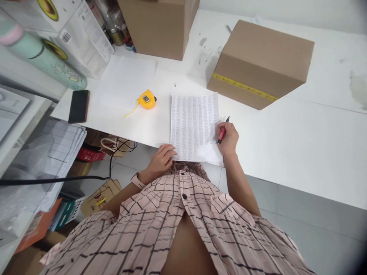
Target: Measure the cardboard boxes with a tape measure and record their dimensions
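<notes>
A printed sheet of paper (193,122), covered with columns of small text, lies at the front edge of the white desk. My left hand (164,157) rests at its lower left corner, fingers loosely bent and laid over the edge of the page. At the sheet's right side, my right hand (228,139) is closed around a red and black marker pen (221,135), whose black end points up and away from me. The writing tip is not clearly visible. Left of the paper sits a yellow tape measure (147,100) with a short length of tape out.
A taped cardboard box (260,61) stands at the back right, another cardboard box (160,26) behind the sheet. A dark phone (78,106) lies on the left corner near a mint bottle (43,57) and white avocado-print boxes (83,42). A black cable (110,164) hangs below.
</notes>
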Tool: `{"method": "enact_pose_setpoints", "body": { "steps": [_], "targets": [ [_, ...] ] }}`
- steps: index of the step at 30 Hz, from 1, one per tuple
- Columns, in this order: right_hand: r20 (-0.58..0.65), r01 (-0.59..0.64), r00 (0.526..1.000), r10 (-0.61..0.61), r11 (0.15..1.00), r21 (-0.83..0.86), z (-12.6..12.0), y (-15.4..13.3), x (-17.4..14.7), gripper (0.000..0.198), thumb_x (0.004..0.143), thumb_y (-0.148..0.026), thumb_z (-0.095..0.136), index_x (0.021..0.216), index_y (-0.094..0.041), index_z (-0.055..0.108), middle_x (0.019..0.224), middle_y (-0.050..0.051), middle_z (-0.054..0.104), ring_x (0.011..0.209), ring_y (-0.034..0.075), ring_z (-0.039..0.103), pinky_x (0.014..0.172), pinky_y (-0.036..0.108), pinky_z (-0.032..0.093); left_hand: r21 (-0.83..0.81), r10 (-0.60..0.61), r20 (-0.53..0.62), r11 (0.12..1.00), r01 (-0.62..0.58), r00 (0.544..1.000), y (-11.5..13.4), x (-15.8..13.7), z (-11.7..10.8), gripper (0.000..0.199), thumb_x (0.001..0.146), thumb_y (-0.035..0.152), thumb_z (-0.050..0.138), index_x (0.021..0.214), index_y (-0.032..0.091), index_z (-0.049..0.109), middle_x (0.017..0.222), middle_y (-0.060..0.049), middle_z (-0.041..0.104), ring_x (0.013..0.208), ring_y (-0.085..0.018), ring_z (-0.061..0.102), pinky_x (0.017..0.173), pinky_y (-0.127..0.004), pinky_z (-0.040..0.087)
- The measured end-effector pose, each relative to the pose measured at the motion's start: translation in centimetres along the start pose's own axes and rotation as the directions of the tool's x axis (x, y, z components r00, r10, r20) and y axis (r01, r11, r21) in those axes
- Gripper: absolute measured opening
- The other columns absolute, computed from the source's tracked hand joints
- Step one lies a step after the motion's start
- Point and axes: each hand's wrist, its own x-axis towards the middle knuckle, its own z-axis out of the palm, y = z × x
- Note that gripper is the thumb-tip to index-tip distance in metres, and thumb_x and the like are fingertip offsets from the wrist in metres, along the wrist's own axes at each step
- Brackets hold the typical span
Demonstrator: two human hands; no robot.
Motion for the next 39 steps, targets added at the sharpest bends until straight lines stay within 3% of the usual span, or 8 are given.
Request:
{"method": "enact_pose_setpoints", "body": {
  "steps": [9,15,23,26,30,34,37,39],
  "targets": [
    [-0.019,-0.015,1.000,0.014,0.998,-0.063,0.2,0.4,-0.1,0.013,0.090,-0.028,0.053,0.094,-0.024,0.064,0.090,0.002,0.058,0.078,0.016,0.055,0.074,0.030,0.042,0.101,0.213,0.071,0.970,-0.219,0.975,0.2,1.2,2.0,0.024,0.098,0.043,0.056,0.095,0.020,0.064,0.111,-0.013,0.070,0.109,-0.027,0.064,0.092,-0.046,0.056],
    [-0.030,-0.071,0.997,0.068,0.989,-0.128,-0.1,1.2,1.1,0.015,0.090,-0.032,0.053,0.093,-0.024,0.064,0.093,0.002,0.060,0.080,0.016,0.055,0.072,0.029,0.040,0.135,0.248,0.117,0.955,-0.263,0.962,0.4,4.1,1.7,0.013,0.098,0.027,0.059,0.091,0.016,0.064,0.110,-0.011,0.069,0.106,-0.025,0.062,0.090,-0.041,0.055],
    [0.002,-0.083,0.996,0.085,0.977,-0.196,-0.1,2.7,3.7,0.017,0.092,-0.038,0.054,0.096,-0.024,0.064,0.095,0.003,0.060,0.086,0.019,0.056,0.073,0.031,0.040,0.174,0.264,0.243,0.935,-0.310,0.933,1.0,5.8,1.6,0.037,0.098,0.043,0.058,0.123,0.016,0.063,0.125,-0.015,0.062,0.115,-0.030,0.055,0.096,-0.046,0.051],
    [-0.067,-0.077,0.996,0.065,0.976,-0.203,-0.4,2.4,3.7,0.022,0.093,-0.043,0.055,0.093,-0.023,0.064,0.092,0.003,0.058,0.087,0.019,0.056,0.074,0.032,0.042,0.307,0.235,0.244,0.902,-0.305,0.941,1.9,5.5,2.3,0.047,0.095,0.050,0.059,0.130,0.018,0.060,0.127,-0.017,0.060,0.114,-0.033,0.055,0.096,-0.050,0.050],
    [-0.225,0.020,0.974,-0.023,1.000,-0.014,-1.8,-1.2,1.9,0.038,0.100,-0.051,0.041,0.102,-0.022,0.064,0.091,0.006,0.062,0.096,0.022,0.059,0.088,0.039,0.046,0.435,0.205,0.194,0.859,-0.272,0.959,2.9,5.1,3.3,0.031,0.096,0.031,0.061,0.125,0.020,0.063,0.123,-0.016,0.062,0.110,-0.031,0.057,0.096,-0.047,0.050],
    [0.028,-0.041,0.999,0.031,0.867,0.496,-2.3,-5.6,-1.7,0.058,0.102,-0.060,0.023,0.135,-0.024,0.053,0.095,0.006,0.069,0.091,0.020,0.066,0.085,0.040,0.053,0.499,0.187,0.088,0.842,-0.206,0.978,3.6,4.7,4.1,0.029,0.095,0.015,0.057,0.121,0.023,0.066,0.119,-0.013,0.066,0.109,-0.028,0.060,0.102,-0.047,0.050],
    [0.261,-0.196,0.963,0.073,0.853,0.484,-1.5,-6.1,-4.3,0.045,0.095,-0.061,0.050,0.115,-0.024,0.067,0.095,0.006,0.070,0.091,0.020,0.066,0.084,0.037,0.052,0.510,0.189,0.032,0.842,-0.178,0.981,4.1,4.3,4.5,0.032,0.093,0.011,0.056,0.122,0.023,0.065,0.121,-0.013,0.067,0.113,-0.029,0.061,0.107,-0.050,0.048],
    [0.279,-0.255,0.949,0.149,0.882,0.396,-0.8,-5.2,-5.7,0.035,0.091,-0.056,0.061,0.090,-0.022,0.070,0.084,0.004,0.067,0.080,0.018,0.062,0.076,0.033,0.050,0.498,0.186,0.016,0.851,-0.169,0.982,4.3,4.0,4.6,0.033,0.093,0.010,0.056,0.123,0.022,0.064,0.122,-0.014,0.066,0.117,-0.030,0.061,0.109,-0.052,0.047]
  ]
}}
